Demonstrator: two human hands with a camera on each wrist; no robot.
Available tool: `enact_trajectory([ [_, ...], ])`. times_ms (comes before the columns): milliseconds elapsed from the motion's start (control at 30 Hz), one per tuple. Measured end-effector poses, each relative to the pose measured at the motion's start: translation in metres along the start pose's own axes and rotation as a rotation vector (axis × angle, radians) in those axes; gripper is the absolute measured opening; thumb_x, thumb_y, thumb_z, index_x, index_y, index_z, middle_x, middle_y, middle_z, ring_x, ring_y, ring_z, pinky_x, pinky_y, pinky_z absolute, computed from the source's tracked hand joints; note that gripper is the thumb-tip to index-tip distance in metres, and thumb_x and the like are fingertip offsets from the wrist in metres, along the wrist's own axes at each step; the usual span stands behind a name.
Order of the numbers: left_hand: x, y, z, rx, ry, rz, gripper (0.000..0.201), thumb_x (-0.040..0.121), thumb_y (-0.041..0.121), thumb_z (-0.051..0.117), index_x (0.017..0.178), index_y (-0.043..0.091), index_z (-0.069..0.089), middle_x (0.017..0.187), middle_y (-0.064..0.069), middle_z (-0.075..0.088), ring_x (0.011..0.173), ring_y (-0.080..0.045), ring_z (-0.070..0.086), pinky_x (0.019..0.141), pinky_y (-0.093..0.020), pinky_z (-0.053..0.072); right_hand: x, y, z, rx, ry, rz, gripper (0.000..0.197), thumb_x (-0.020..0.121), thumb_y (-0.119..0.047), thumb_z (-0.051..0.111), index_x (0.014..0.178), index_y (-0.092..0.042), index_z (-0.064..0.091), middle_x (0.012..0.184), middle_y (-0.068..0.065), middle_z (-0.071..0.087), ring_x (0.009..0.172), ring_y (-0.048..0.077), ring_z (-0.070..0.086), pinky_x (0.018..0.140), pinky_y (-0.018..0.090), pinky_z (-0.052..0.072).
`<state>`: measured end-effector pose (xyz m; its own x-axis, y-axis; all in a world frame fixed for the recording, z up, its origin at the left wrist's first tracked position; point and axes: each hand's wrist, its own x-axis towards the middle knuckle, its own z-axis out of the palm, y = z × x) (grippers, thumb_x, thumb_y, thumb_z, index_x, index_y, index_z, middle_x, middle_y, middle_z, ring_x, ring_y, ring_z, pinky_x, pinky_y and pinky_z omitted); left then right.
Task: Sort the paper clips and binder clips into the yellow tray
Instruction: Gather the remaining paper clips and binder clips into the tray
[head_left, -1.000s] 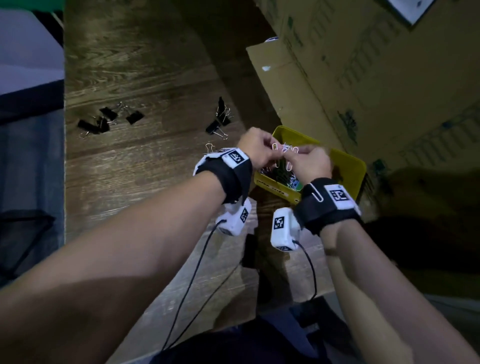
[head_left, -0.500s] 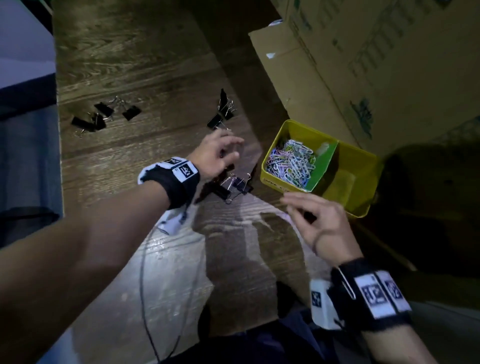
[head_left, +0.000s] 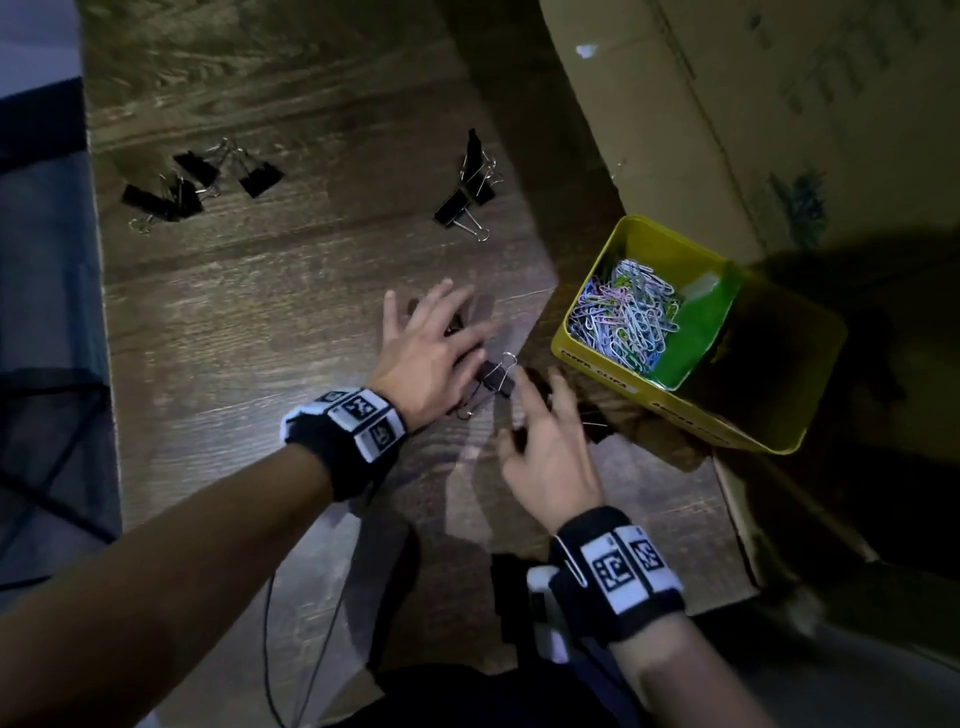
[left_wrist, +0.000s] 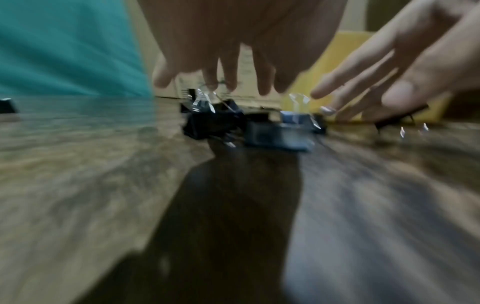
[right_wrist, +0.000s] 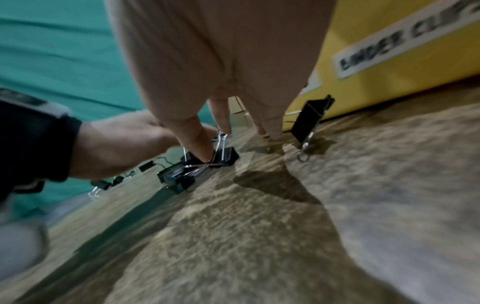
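The yellow tray (head_left: 592, 358) sits at the right, with several coloured paper clips (head_left: 623, 317) in its left compartment beside a green divider (head_left: 696, 327). A small heap of black binder clips (head_left: 496, 376) lies just left of the tray. My left hand (head_left: 441, 338) hovers over the heap with spread fingers and holds nothing. My right hand (head_left: 540, 415) reaches in from the near side with straight fingers. In the right wrist view its thumb (right_wrist: 200, 148) presses on a binder clip (right_wrist: 226, 157). Another binder clip (right_wrist: 309, 121) stands against the tray wall (right_wrist: 389, 82).
More binder clips lie farther back, a pair (head_left: 467, 192) in the middle and several (head_left: 197, 182) at the far left. A large cardboard box (head_left: 753, 104) rises behind the tray. The wooden table (head_left: 260, 338) ends at the left edge.
Both hands have left the tray, where they held paper clips. The left hand dropped onto the binder clip heap, and the right hand then came forward to it.
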<state>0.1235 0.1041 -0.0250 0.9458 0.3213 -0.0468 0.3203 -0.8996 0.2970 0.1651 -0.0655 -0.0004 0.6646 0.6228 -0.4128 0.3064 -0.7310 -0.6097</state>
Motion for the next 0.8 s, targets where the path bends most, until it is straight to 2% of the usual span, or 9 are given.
enact_trajectory([
  [67,0.021,-0.009,-0.014,-0.066,0.118,-0.031,0.041,0.09,0.039,0.042,0.129,0.03,0.051,0.147,-0.005,0.037,0.14,-0.025,0.025,0.105,-0.069,0.012,0.014,-0.009,0.004,0.006,-0.014,-0.069,0.073,0.087,-0.015,0.058,0.15,-0.025,0.022,0.156,0.018,0.011,0.145,0.031,0.014,0.119,0.035,0.016],
  [133,0.06,-0.022,-0.032,-0.068,0.099,-0.064,0.049,0.091,0.037,0.047,0.139,0.03,0.038,0.153,-0.005,0.024,0.143,-0.025,0.015,0.108,-0.064,0.013,0.026,-0.012,0.008,-0.005,-0.024,-0.108,0.076,0.086,-0.02,0.059,0.15,-0.027,0.019,0.157,0.015,0.011,0.145,0.028,0.014,0.118,0.032,0.015],
  [267,0.146,-0.046,-0.054,0.027,-0.095,-0.057,0.076,0.086,0.041,0.058,0.146,0.038,0.011,0.158,-0.001,-0.002,0.143,-0.035,0.003,0.108,-0.064,0.017,0.04,-0.016,0.015,-0.066,0.004,-0.149,0.073,0.086,-0.026,0.061,0.149,-0.026,0.023,0.156,0.012,0.012,0.144,0.028,0.014,0.116,0.03,0.016],
  [333,0.172,-0.054,-0.051,0.071,-0.243,-0.035,0.077,0.086,0.042,0.058,0.145,0.04,0.009,0.158,0.002,-0.006,0.143,-0.036,0.002,0.108,-0.065,0.019,0.044,-0.016,0.022,-0.094,0.027,-0.181,0.068,0.086,-0.023,0.06,0.147,-0.02,0.03,0.156,0.016,0.012,0.146,0.029,0.009,0.118,0.033,0.015],
  [400,0.182,-0.061,-0.043,0.048,-0.317,-0.015,0.072,0.087,0.039,0.059,0.145,0.036,0.017,0.158,0.001,-0.005,0.143,-0.034,0.007,0.11,-0.06,0.023,0.049,-0.016,0.029,-0.083,0.082,-0.22,0.063,0.086,-0.023,0.06,0.143,-0.016,0.036,0.155,0.019,0.015,0.146,0.029,0.009,0.118,0.038,0.019],
  [533,0.156,-0.07,-0.029,-0.135,-0.157,0.095,0.056,0.086,0.019,0.06,0.137,0.018,0.037,0.156,-0.008,0.005,0.132,-0.031,0.037,0.104,-0.036,0.037,0.061,-0.022,0.032,-0.078,0.033,-0.235,0.065,0.089,-0.027,0.059,0.147,-0.02,0.03,0.156,0.014,0.013,0.147,0.026,-0.001,0.117,0.031,0.01],
  [633,0.12,-0.074,-0.021,-0.233,-0.117,0.113,0.054,0.085,0.009,0.057,0.135,0.019,0.041,0.156,-0.007,0.002,0.13,-0.032,0.041,0.1,-0.041,0.044,0.067,-0.026,0.03,-0.085,0.023,-0.285,0.065,0.088,-0.026,0.061,0.146,-0.021,0.033,0.155,0.011,0.019,0.147,0.024,0.005,0.119,0.033,0.016],
  [700,0.094,-0.076,-0.017,-0.302,-0.088,0.133,0.055,0.085,0.001,0.052,0.136,0.019,0.042,0.156,-0.01,0.005,0.137,-0.03,0.032,0.108,-0.039,0.036,0.065,-0.026,0.028,-0.051,0.063,-0.334,0.061,0.087,-0.027,0.063,0.143,-0.02,0.04,0.153,0.009,0.028,0.145,0.02,0.016,0.117,0.029,0.021],
  [800,0.063,-0.083,-0.027,-0.39,-0.029,0.117,0.054,0.088,0.003,0.052,0.138,0.019,0.041,0.156,-0.012,0.012,0.142,-0.02,0.019,0.114,-0.023,0.018,0.052,-0.019,0.024,0.067,0.232,-0.405,0.051,0.086,-0.035,0.06,0.132,-0.014,0.054,0.141,0.008,0.047,0.137,0.017,0.037,0.112,0.029,0.031],
])
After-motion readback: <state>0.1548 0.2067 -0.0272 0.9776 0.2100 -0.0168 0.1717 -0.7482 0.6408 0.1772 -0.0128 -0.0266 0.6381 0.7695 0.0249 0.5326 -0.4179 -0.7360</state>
